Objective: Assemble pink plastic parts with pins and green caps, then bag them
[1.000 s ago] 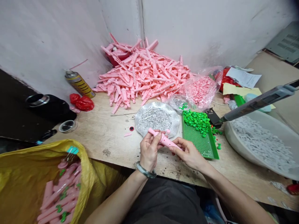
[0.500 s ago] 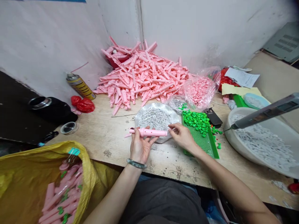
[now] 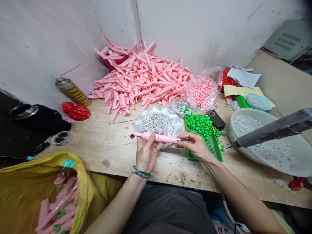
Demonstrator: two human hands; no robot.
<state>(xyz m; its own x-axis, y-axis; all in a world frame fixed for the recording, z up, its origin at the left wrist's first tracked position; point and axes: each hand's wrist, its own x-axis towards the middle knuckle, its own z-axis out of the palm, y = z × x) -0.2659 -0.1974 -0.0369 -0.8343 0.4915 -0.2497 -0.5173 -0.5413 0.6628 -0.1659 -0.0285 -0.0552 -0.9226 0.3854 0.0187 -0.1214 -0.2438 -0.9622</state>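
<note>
My left hand (image 3: 146,152) grips a long pink plastic tube (image 3: 156,137), held level above the wooden table (image 3: 102,139). My right hand (image 3: 193,145) pinches something at the tube's right end; what lies between the fingertips is too small to make out. Just behind the tube lies a silvery plastic bag of small grey parts (image 3: 158,122). A green perforated tray (image 3: 207,148) heaped with small green pieces (image 3: 198,122) sits right beside my right hand.
A big heap of pink tubes (image 3: 138,81) fills the back corner. A yellow sack (image 3: 29,182) with finished pink pieces stands at lower left. A white basin of grey parts (image 3: 268,146) is at right, with a hanging grey power screwdriver (image 3: 273,130) over it. A spray can (image 3: 69,91) leans at left.
The pink tube went from tilted in both hands to level in my left hand. My right hand reached towards the grey parts, then came back to the tube's right end.
</note>
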